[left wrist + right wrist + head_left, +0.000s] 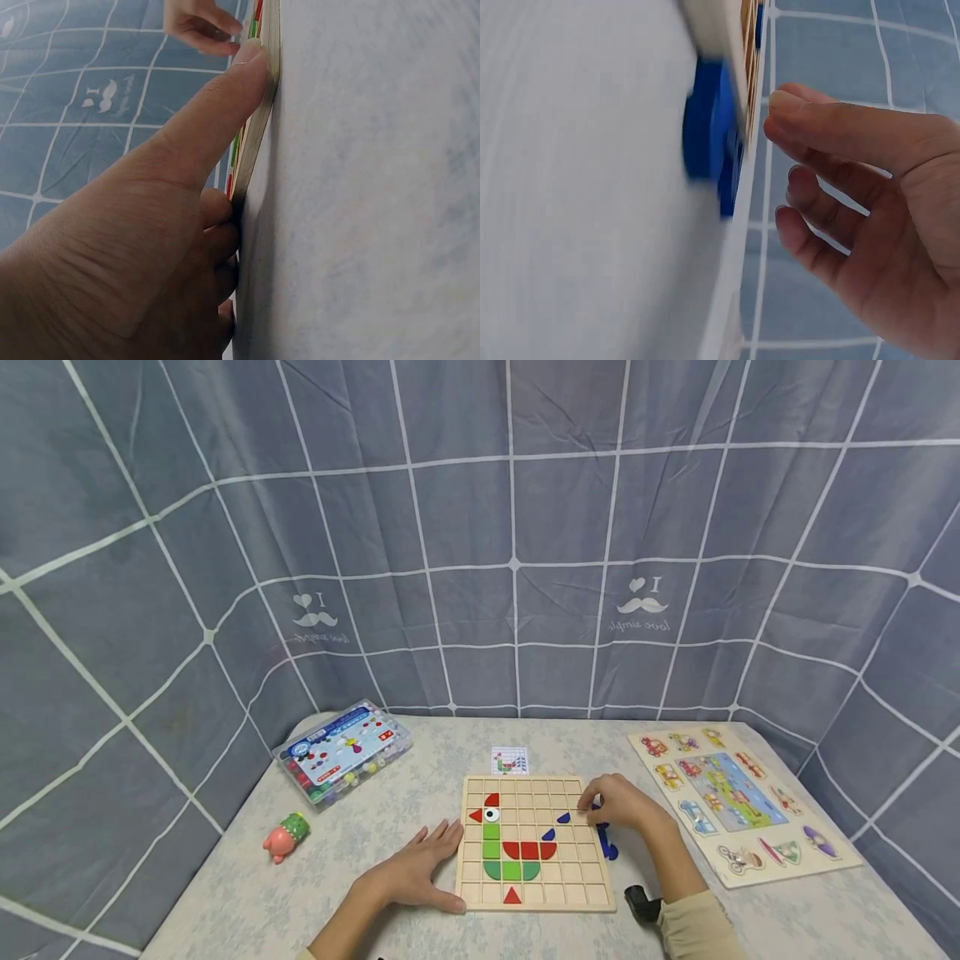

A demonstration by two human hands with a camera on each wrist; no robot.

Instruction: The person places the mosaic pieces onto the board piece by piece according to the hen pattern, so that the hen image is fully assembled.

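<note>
A wooden grid board point(570, 893) bears a bird shape of red, green and blue pieces, with a white eye piece point(491, 815) near the top. My left hand point(420, 868) rests with spread fingers along the board's left side, its thumb against the near left corner. Over the board's right edge, my right hand point(618, 800) has its thumb and index fingertips together; whether a piece is between them cannot be seen. Two blue half-round pieces point(564, 818) lie on the grid to its left. Loose blue pieces point(709, 120) lie beside the board, partly under this hand in the head view.
A small pattern card point(510, 761) lies behind the board. On the left are a clear bead box point(345, 752) and a pink-green toy point(286, 837). A picture puzzle board point(738, 802) lies right, and a black object point(641, 903) sits near my right forearm.
</note>
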